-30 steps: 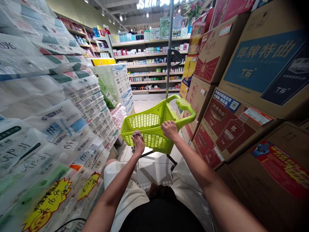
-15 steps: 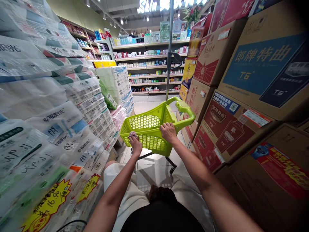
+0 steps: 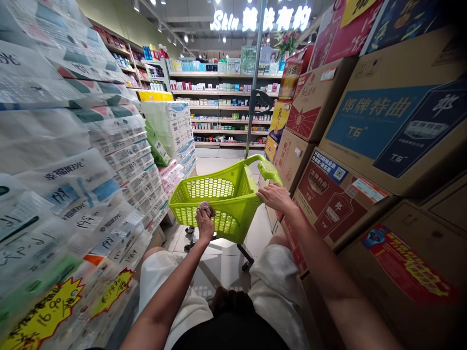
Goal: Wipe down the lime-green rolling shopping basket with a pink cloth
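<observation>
A lime-green shopping cart [image 3: 241,214] with a perforated plastic basket stands sideways before me between my knees. My left hand [image 3: 205,227] is closed on a crumpled, dull pinkish cloth [image 3: 206,209] and presses it to the outside of the basket's near wall, just under the rim. My right hand [image 3: 274,197] grips the cart where the handle [image 3: 269,170] joins the basket; its fingertips are partly out of sight. The basket's inside shows nothing in it. A grey pole [image 3: 255,68] with a dark loop-shaped fitting [image 3: 261,102] rises behind the handle.
Plastic-wrapped paper packs [image 3: 120,146] are stacked high on my left, with yellow price signs [image 3: 47,311]. Cardboard liquor cartons [image 3: 379,121] form a wall close on my right. Shelves of small boxed goods [image 3: 226,102] stand ahead beyond the tiled floor [image 3: 215,165].
My left hand has moved the cloth rightward along the basket's wall. My right hand has shifted from the rim to the base of the handle. The cart sits slightly further left in view.
</observation>
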A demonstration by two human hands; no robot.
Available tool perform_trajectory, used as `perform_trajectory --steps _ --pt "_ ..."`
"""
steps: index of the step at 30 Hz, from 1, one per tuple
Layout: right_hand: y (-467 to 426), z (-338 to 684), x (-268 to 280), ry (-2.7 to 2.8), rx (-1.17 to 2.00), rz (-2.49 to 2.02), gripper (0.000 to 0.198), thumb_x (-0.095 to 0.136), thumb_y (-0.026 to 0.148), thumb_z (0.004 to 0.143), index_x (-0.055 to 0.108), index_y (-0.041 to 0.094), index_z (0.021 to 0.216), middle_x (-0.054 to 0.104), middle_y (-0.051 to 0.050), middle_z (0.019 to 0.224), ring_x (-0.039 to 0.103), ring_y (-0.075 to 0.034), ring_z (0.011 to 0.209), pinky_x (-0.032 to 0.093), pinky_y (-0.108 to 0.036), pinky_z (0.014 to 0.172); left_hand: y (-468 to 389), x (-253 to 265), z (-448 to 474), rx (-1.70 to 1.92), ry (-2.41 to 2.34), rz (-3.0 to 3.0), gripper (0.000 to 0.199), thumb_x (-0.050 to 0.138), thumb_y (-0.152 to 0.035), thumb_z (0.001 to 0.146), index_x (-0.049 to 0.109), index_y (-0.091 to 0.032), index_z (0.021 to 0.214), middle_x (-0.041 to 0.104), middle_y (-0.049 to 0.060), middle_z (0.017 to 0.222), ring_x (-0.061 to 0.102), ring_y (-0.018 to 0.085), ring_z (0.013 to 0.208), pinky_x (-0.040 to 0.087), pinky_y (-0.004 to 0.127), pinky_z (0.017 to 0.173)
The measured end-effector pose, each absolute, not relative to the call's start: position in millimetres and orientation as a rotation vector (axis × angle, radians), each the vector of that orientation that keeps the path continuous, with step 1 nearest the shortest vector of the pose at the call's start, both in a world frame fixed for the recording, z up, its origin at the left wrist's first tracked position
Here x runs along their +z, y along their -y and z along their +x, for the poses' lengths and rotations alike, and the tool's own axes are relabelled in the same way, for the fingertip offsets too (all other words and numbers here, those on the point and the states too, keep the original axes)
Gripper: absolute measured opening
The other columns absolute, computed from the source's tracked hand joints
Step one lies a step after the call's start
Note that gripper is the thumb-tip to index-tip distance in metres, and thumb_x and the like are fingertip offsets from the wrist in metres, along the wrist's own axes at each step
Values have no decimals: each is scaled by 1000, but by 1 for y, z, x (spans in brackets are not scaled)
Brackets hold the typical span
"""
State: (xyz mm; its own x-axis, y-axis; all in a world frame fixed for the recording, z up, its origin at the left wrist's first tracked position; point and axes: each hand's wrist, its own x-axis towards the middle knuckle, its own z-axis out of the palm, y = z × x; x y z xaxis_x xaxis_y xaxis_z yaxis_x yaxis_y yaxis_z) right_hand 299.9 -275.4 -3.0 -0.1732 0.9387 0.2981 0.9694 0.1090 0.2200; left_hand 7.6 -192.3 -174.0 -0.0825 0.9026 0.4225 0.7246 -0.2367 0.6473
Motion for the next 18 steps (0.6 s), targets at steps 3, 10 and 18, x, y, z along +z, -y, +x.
perform_trajectory --steps 3,10,18 --pt "276 309 -7 2219 -523 -1990 48 31 45 112 73 23 108 78 -7 108 65 -22 103 33 -33 89 196 -165 19 1210 -1786 1958 69 46 -3 76 47 -2 144 53 28 142 49 37 139 36 56 121" --pt "276 283 -9 2177 -487 -1984 47 32 45 111 74 23 107 78 -7 109 67 -21 102 33 -32 91 227 -154 105 1228 -1536 2086 67 44 -5 82 43 -1 149 45 29 151 41 38 146 31 55 125" --pt "281 281 -8 2157 -421 -2029 47 31 43 111 74 23 109 78 -9 113 67 -22 107 32 -33 95 226 -163 91 1144 -1394 2247 68 41 -2 80 50 -8 148 52 23 146 44 38 143 28 59 126"
